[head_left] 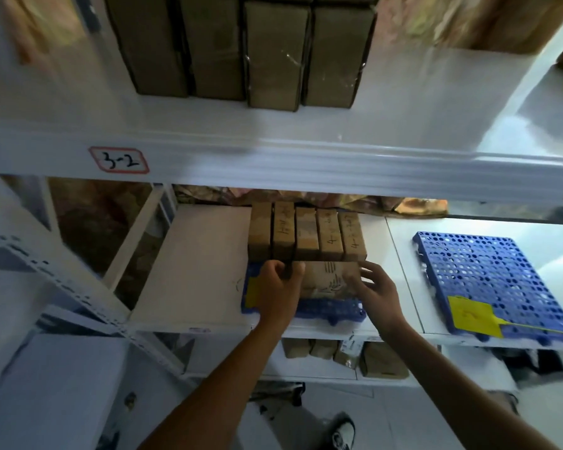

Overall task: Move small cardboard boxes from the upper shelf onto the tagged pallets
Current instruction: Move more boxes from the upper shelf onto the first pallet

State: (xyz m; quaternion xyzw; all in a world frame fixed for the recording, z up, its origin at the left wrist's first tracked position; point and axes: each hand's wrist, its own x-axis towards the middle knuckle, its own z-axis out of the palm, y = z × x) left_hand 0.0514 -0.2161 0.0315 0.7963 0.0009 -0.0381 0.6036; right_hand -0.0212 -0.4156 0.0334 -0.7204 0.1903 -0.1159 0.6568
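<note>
Low in the centre of the frame, the left hand (278, 280) grips one end of a small cardboard box (325, 279) while the right hand (376, 287) touches its other end with loosely spread fingers, setting it on the blue pallet (330, 310) (yellow tag (251, 292) at its left) before a row of boxes (306, 235). Placement looks nearly finished; next comes letting go and reaching to the upper shelf (403, 125).
</note>
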